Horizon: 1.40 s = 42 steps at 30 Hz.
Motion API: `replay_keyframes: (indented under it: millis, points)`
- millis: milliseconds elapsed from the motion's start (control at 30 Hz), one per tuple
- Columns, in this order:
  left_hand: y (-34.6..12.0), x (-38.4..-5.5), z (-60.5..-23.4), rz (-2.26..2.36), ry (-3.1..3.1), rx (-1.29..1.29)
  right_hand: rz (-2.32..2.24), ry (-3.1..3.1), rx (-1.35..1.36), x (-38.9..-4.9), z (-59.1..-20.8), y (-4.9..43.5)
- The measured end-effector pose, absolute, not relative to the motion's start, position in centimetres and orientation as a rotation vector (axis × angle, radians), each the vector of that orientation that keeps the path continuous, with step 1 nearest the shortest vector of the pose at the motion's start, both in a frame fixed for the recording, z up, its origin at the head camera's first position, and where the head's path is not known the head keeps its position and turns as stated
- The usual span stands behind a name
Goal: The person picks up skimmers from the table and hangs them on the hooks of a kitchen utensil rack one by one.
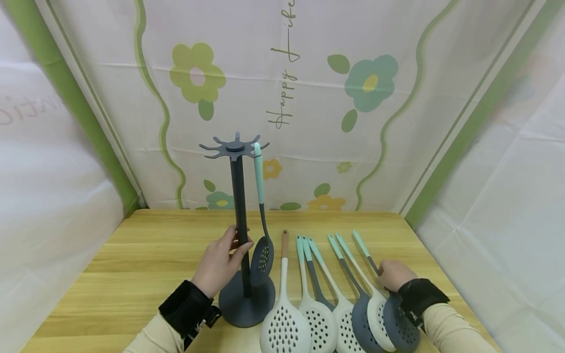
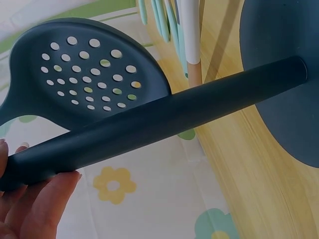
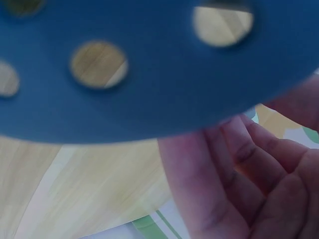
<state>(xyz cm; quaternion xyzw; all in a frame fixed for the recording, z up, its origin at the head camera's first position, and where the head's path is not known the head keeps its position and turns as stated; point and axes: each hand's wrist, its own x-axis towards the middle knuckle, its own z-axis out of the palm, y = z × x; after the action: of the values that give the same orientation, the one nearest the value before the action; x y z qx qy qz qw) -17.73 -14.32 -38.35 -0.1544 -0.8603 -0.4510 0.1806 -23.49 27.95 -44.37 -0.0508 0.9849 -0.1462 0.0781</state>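
Note:
My left hand (image 1: 220, 262) grips the dark pole (image 1: 239, 201) of a utensil stand, with fingers and thumb around it, also seen in the left wrist view. One dark slotted skimmer (image 1: 259, 172) with a mint handle hangs from the stand's hook ring (image 1: 234, 147), its head beside the pole. At the right end of a row of skimmers, my right hand (image 1: 395, 275) holds a dark skimmer (image 1: 400, 326) by its shaft. In the right wrist view that skimmer's perforated head (image 3: 149, 104) hides part of the fingers.
Left of the held skimmer lie several others, including a white one with a wooden handle end (image 1: 284, 245), a white one (image 1: 379, 314) and a dark one (image 1: 363, 323). They partly overlap on the wooden table (image 1: 145, 255). A flower-printed cloth (image 1: 309, 147) stands behind.

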Motion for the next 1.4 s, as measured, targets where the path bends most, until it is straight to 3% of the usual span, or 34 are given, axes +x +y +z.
replay_keyframes:
  millis: [1400]
  points:
    - [-14.2,-17.7,-38.5,-1.222,-2.406,-0.462,-0.422,2.977,-0.203,-23.3,-41.8,27.3]
